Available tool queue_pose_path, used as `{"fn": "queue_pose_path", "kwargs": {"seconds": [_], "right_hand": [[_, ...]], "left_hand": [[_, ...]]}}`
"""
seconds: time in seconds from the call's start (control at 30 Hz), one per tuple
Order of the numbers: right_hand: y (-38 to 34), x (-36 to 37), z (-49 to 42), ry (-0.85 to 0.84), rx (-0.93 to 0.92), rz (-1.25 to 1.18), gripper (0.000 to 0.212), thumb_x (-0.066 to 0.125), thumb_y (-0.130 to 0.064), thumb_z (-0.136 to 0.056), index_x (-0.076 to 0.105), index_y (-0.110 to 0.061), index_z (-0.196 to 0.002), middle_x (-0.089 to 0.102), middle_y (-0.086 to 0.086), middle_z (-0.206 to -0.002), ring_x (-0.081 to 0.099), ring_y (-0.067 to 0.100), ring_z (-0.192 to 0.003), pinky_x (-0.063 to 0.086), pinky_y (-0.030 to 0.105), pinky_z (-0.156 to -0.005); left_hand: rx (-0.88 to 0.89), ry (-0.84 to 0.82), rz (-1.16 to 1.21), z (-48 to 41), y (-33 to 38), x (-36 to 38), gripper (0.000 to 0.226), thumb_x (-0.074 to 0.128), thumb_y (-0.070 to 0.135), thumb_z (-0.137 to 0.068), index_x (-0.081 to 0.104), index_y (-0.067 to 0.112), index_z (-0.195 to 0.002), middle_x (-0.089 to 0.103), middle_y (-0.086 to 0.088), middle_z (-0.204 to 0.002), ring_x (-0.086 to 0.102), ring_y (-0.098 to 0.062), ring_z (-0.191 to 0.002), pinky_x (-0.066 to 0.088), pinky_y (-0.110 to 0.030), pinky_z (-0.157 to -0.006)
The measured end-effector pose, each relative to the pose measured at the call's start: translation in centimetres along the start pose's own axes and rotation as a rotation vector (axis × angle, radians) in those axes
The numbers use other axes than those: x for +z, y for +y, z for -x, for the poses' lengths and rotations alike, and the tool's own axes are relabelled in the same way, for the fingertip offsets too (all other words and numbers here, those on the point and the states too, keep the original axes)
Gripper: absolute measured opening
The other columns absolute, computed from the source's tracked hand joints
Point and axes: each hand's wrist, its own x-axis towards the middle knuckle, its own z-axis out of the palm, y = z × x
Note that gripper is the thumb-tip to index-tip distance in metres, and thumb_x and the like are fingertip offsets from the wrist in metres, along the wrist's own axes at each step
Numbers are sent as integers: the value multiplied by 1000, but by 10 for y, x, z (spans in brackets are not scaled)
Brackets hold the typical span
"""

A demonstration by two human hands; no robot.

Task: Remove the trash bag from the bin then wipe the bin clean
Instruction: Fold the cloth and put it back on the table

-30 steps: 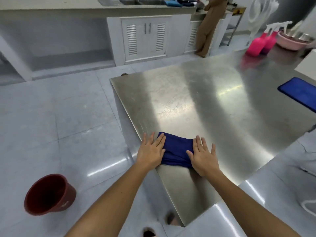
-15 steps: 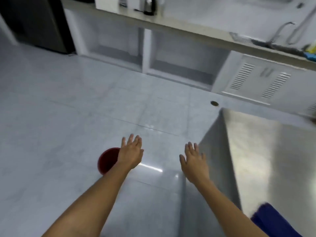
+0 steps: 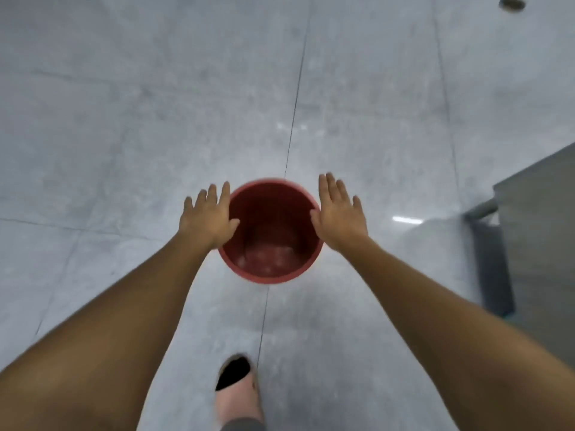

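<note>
Bin (image 3: pixel 270 225) sat on the floor (image 3: pixel 124 119), no bag showing, my left hand (image 3: pixel 208 219) and right hand (image 3: pixel 339 216) spread flat and empty either side, poised to lift it.

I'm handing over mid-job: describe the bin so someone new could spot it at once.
Look at the grey tiled floor, left of the grey table. On the dark grout line stands the bin, between the left hand and right hand. It is the only red, round, open-topped thing there, with no bag showing inside.
</note>
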Motion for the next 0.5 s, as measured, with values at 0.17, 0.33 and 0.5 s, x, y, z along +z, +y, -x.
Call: {"fn": "queue_pose_path", "kwargs": {"seconds": [0.17, 0.33, 0.5], "right_hand": [[-11, 70, -11, -125, 208, -332, 80, 47, -31, -96, -6, -21, -154, 8, 14, -161, 46, 40, -128, 47, 46, -93], [-22, 74, 11, -99, 355, -473, 94, 56, -9, -88, -7, -29, -154, 34, 15, -142, 59, 31, -99, 48, 36, -77], [-8, 51, 90, -93, 378, -517, 101, 60, -4, -84, -8, -31, -154, 37, 11, -141, 57, 28, -104, 49, 34, -79]], "left_hand": [[23, -65, 240, -23, -4, 71, 96, 59, 21, -88, -15, 22, -149, 7, -13, -156, 52, -43, -115, 47, -49, -94], [36, 21, 333, -16, -5, 71, 95, 55, -2, -81, -5, 21, -151, 22, -17, -148, 57, -48, -100, 48, -47, -86], [174, 35, 268, 41, 6, 54, 91, 55, -1, -82, -3, 13, -151, 23, -17, -149, 58, -44, -100, 49, -46, -81]]}}
